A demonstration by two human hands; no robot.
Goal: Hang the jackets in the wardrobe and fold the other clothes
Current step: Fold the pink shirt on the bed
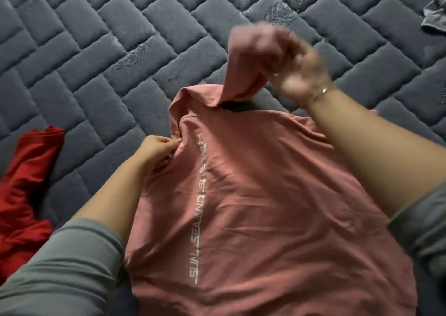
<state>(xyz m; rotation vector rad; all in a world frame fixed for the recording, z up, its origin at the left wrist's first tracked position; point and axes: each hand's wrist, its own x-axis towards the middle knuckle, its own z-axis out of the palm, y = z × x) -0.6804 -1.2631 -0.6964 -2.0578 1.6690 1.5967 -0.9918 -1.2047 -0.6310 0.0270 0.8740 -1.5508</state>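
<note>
Nearest us, the dusty-pink cotton T-shirt with a white line of lettering down its middle (pixel 253 207) lies spread on the dark grey quilted mattress (pixel 96 50), its hem at our body and its long axis running away from us toward the collar end. Our grey sleeves frame it on both sides. Partway up, our left hand (pixel 156 146) pinches the shirt's left edge near the shoulder, fingers curled tight on the cloth. Farther off, our right hand (pixel 301 74), blurred, grips the far right sleeve or shoulder portion and holds it lifted clear of the mattress, bent over toward the shirt's middle. We judge the coming fold turns on this: the raised part sits beyond and right of the lettering line, so the right hand is placed to bring it inward. A crumpled red garment (pixel 24 195) lies just left of the shirt; a grey cloth (pixel 434 16) lies well apart at the far right.
</note>
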